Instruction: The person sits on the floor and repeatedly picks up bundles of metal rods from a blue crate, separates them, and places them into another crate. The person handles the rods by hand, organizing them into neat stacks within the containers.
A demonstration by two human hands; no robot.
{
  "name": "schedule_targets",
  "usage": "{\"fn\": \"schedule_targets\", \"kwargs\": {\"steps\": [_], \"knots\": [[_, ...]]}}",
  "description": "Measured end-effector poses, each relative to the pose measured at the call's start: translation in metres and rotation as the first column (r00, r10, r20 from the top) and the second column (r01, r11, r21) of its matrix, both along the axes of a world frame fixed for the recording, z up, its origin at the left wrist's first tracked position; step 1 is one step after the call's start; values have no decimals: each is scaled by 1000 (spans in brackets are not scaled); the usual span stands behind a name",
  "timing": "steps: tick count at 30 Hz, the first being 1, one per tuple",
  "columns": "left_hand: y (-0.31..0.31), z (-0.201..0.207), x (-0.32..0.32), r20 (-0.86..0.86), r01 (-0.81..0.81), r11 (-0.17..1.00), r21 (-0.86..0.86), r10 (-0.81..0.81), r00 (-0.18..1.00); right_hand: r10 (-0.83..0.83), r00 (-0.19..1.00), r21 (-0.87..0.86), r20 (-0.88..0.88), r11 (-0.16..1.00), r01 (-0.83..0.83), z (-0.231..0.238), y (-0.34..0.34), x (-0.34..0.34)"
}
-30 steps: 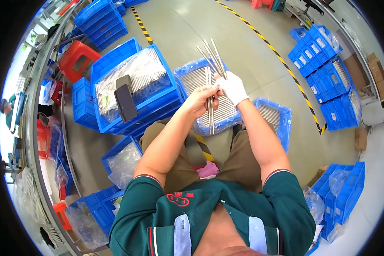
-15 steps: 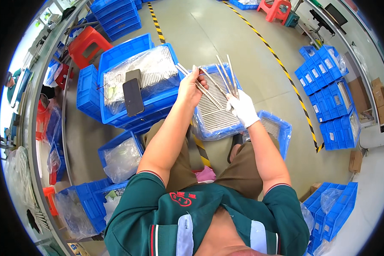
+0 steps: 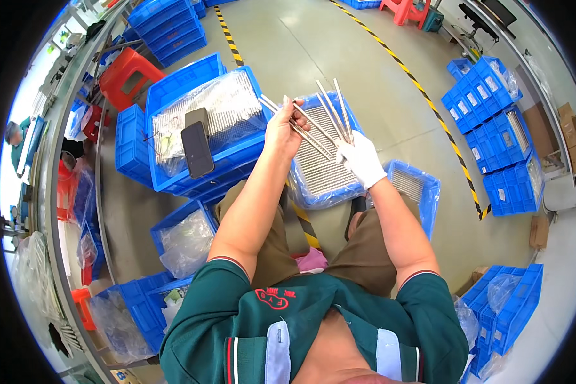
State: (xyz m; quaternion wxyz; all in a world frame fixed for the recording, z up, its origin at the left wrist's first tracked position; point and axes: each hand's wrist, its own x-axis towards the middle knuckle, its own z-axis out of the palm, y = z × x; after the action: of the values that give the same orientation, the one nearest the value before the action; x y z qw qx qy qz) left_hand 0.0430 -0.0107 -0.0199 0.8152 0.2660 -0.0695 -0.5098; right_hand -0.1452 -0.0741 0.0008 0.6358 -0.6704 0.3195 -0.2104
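Several thin metal rods (image 3: 314,142) are gripped in my bare left hand (image 3: 283,133), slanting down to the right. My right hand (image 3: 361,161), in a white glove, is closed on several more metal rods (image 3: 341,101) that fan upward. One rod runs from the left hand's fingers toward the gloved fingers; whether both hands grip it I cannot tell. Both hands are above a blue crate (image 3: 326,200) lined with clear plastic, in which many similar rods lie side by side.
Left of my hands, a large blue crate (image 3: 221,144) holds more rods under plastic, with a dark phone (image 3: 197,148) on top. Another lined crate (image 3: 434,195) sits by my right knee. Red stool (image 3: 127,75) and stacked blue bins (image 3: 486,96) stand farther off.
Both hands keep their hold on the rods and have shifted slightly to the left. The rods in my right hand lean a little more to the left.
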Motion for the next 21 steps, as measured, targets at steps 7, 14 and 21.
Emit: {"fn": "schedule_targets", "kwargs": {"steps": [7,14,21], "knots": [[-2,-1,-42,106,111,986,128,-125,986,-84,992,56,94,995,79,-8,-2,11],[2,6,-47,172,139,979,152,-165,971,-178,983,-80,45,980,182,-28,-11,13],[5,14,-53,357,-22,948,316,-97,929,-140,988,115,69,985,131,-19,-3,10]]}}
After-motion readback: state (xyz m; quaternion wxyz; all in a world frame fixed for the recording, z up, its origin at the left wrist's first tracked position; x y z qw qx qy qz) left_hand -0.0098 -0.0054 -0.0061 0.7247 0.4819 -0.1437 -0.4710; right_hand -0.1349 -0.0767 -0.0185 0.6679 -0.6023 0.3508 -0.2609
